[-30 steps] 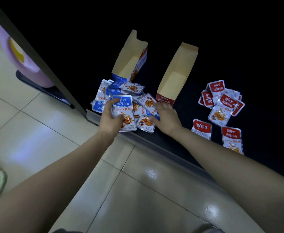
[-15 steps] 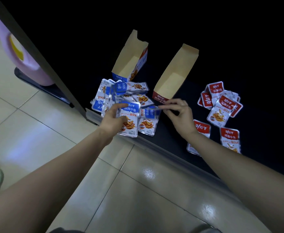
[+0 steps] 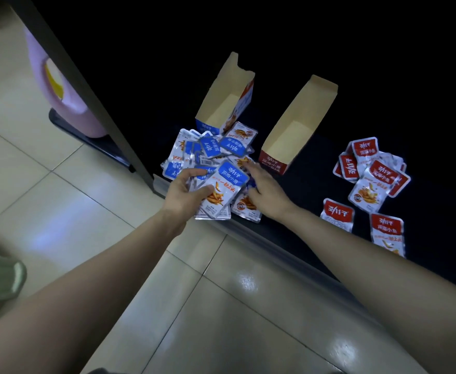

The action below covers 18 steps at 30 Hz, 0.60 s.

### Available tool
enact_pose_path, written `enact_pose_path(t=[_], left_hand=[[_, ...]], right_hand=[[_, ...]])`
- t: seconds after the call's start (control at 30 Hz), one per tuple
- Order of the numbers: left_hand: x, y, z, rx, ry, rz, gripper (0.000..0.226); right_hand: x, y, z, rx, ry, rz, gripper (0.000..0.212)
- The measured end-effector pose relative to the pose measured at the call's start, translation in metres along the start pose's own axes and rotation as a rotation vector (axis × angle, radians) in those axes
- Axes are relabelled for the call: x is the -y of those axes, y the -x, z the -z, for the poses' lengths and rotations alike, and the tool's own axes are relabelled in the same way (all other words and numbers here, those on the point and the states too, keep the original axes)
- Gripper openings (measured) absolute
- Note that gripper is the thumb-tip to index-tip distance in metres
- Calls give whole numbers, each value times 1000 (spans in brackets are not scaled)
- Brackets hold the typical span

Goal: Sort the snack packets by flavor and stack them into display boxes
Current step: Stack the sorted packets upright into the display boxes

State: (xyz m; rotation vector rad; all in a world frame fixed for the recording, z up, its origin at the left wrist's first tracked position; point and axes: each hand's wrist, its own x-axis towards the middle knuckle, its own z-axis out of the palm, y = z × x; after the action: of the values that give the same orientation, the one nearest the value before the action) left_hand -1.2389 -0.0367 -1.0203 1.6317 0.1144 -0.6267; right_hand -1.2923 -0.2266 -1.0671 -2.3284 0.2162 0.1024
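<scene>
Since half a second ago, the right hand [image 3: 268, 194] has dropped from a raised pinch. It now reaches forward with its fingers stretched out, holding nothing. Its index fingertip touches a packet in the blue pile [image 3: 208, 149], a loose heap of silver foil snack packets with blue tops that lies by the near left corner of the black table [image 3: 329, 49].

The left hand [image 3: 185, 197] grips the held stack [image 3: 221, 193], a few of the same blue-topped foil packets. Its thumb lies across the front and its fingers curl behind. This stack hangs over the table's near edge, just beside the right hand and partly covering the heap.

Just behind the heap stands the blue-fronted box [image 3: 218, 87], an open tan cardboard display box tilted toward the far edge. To its right, close by but apart from it, is the red-fronted box [image 3: 310, 98], the same tan shape with a red front panel. Nothing can be seen inside either box.

Toward the right edge of the table lie the red packets [image 3: 370, 168], silver foil with red tops, overlapping in a cluster. Two more red-topped packets [image 3: 337, 214] lie separately, nearer the near edge.

A metal trim [image 3: 275, 247] runs along the table's near edge. Below it is a glossy pale tiled floor [image 3: 59, 211]. A pink object [image 3: 59, 98] with a yellow patch stands on the floor beyond the table's left edge.
</scene>
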Motion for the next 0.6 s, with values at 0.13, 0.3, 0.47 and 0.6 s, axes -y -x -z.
enact_pose_path(t=[0.13, 0.3, 0.47, 0.6], left_hand=[[2, -1, 3, -76, 19, -67, 30], [1, -1, 0, -97, 6, -81, 31], [4, 0, -7, -67, -36, -68, 32], [6, 0, -14, -71, -57, -81, 30]], right_hand=[[-13, 7, -7, -51, 341, 44, 48], [-21, 12, 0, -296, 187, -12, 23], [-18, 15, 8, -263, -31, -244, 41], [-17, 16, 23, -177, -104, -428, 92]])
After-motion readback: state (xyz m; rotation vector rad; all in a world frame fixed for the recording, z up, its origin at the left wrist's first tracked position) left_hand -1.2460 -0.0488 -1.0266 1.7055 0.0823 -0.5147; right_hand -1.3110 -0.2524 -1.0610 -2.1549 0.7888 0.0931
